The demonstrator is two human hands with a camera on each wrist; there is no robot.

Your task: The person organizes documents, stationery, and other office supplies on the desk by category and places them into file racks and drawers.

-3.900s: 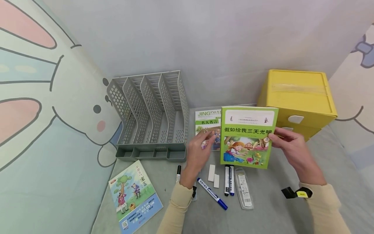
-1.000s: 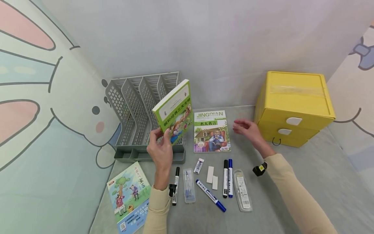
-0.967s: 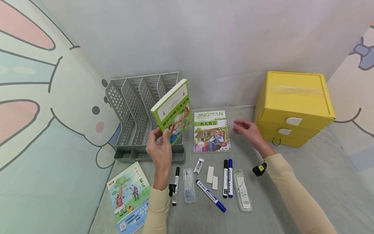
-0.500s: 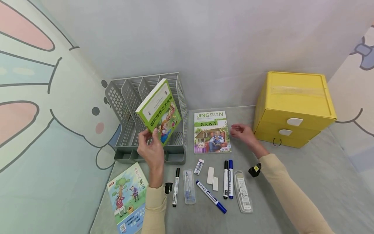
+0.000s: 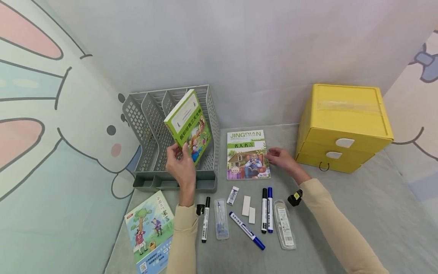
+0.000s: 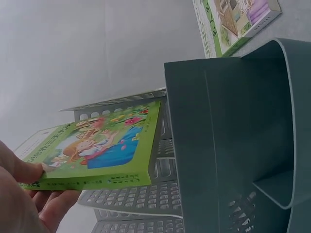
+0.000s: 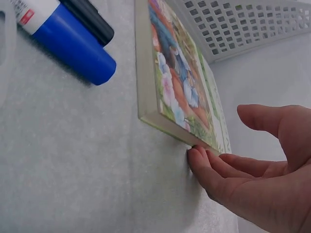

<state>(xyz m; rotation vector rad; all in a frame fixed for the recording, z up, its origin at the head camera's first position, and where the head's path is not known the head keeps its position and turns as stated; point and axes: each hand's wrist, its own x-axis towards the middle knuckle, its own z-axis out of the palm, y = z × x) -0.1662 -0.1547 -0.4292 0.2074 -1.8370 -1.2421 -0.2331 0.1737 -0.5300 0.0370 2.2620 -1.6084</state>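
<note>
My left hand (image 5: 181, 167) pinches a green book (image 5: 195, 133) along its spine edge, thumb on the cover and fingers beneath in the left wrist view. The book is tilted over the right-hand slots of a grey file rack (image 5: 213, 118); whether it touches a divider I cannot tell. My right hand (image 5: 285, 163) is at the right edge of a white-and-green book (image 5: 249, 154) lying flat on the table. In the right wrist view, the fingertips (image 7: 197, 155) touch that book's edge from the side, and the thumb stands apart above.
A blue-and-green book (image 5: 150, 232) lies front left. Across the front are markers (image 5: 247, 230), a compass case (image 5: 221, 219), erasers (image 5: 246, 205) and a long clear case (image 5: 284, 224). A yellow drawer box (image 5: 345, 125) stands at the back right.
The green book has gone from between both hands to the left hand alone, leftward over the rack. The right hand has since come left and down to the white-and-green book's edge.
</note>
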